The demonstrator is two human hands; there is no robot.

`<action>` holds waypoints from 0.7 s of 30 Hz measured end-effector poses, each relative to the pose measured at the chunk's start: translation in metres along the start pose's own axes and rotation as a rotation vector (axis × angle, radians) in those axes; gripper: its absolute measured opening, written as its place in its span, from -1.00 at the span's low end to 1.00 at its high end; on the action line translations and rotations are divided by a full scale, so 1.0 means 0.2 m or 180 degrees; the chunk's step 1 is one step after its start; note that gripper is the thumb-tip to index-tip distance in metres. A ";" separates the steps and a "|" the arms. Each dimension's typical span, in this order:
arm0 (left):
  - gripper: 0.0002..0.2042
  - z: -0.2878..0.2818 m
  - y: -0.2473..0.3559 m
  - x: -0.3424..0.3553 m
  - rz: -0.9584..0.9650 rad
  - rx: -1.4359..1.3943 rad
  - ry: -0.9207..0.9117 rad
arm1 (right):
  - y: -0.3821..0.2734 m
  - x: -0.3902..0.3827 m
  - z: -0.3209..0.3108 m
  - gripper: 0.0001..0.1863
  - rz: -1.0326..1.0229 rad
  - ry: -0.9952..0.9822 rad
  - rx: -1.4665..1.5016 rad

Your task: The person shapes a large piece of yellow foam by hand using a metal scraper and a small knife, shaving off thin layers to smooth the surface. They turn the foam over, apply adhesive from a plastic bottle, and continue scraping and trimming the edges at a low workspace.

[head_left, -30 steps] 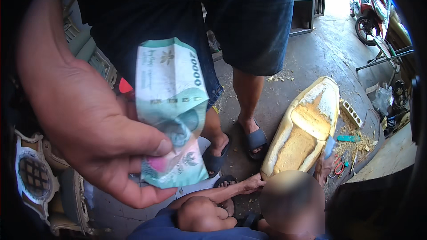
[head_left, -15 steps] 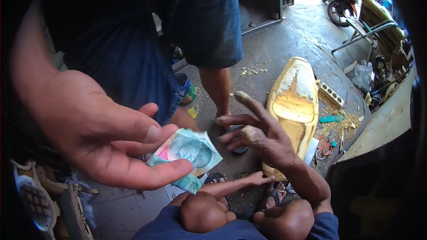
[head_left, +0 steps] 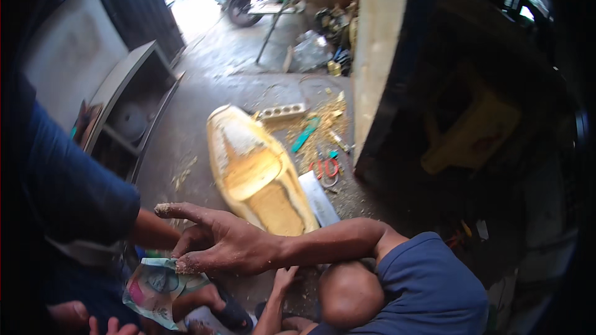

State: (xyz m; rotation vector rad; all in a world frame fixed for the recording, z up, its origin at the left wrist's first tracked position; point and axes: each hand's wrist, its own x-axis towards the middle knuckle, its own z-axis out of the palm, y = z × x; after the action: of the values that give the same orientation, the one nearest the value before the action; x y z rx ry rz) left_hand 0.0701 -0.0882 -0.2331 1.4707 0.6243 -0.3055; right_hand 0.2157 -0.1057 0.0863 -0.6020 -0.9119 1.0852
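Observation:
My right hand [head_left: 239, 245] stretches across to the left, its fingertips dusted with pale crumbs. Between its thumb and fingers hangs a green and pink banknote [head_left: 152, 288]. Below the right forearm, my left hand [head_left: 286, 278] rests low near the end of a yellow foam motorcycle seat [head_left: 245, 170]; its visible fingers are loosely stretched out, with nothing seen in them. The seat foam lies on the floor, its top scraped and patched with white. Another person's hand [head_left: 68, 316] shows at the lower left edge, apart from the banknote.
Beside the foam lie a power strip [head_left: 282, 112], a teal tool [head_left: 305, 134], red-handled scissors [head_left: 327, 167] and yellow shavings. Another person's leg in blue denim shorts [head_left: 87, 180] stands at left, before a grey cabinet [head_left: 115, 96]. A pale board [head_left: 379, 43] rises at right; a motorbike [head_left: 243, 3] stands behind.
The banknote has passed from the other person's hand into my right hand. That person's hand has drawn back to the lower left. My view has swung right.

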 end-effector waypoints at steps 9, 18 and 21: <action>-0.51 -0.19 0.02 -0.06 -0.0776 -0.1171 -0.0510 | -0.96 -0.68 -0.35 -0.22 -0.2568 0.3367 -0.3728; -0.54 -0.02 0.00 0.17 -0.0769 -0.2320 -0.0571 | -1.85 -1.15 -0.67 -0.53 -0.1926 0.5673 -0.8077; -0.52 -0.12 -0.04 0.13 -0.0772 -0.2269 -0.0338 | -1.06 -1.02 -0.66 -0.63 -0.2391 0.4513 -0.7574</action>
State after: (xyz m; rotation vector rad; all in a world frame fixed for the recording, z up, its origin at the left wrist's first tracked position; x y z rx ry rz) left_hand 0.0813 -0.0619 -0.2539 0.6933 0.7303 -0.3041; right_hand 0.3947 -0.3728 0.1214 -2.1208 -0.4969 -1.6512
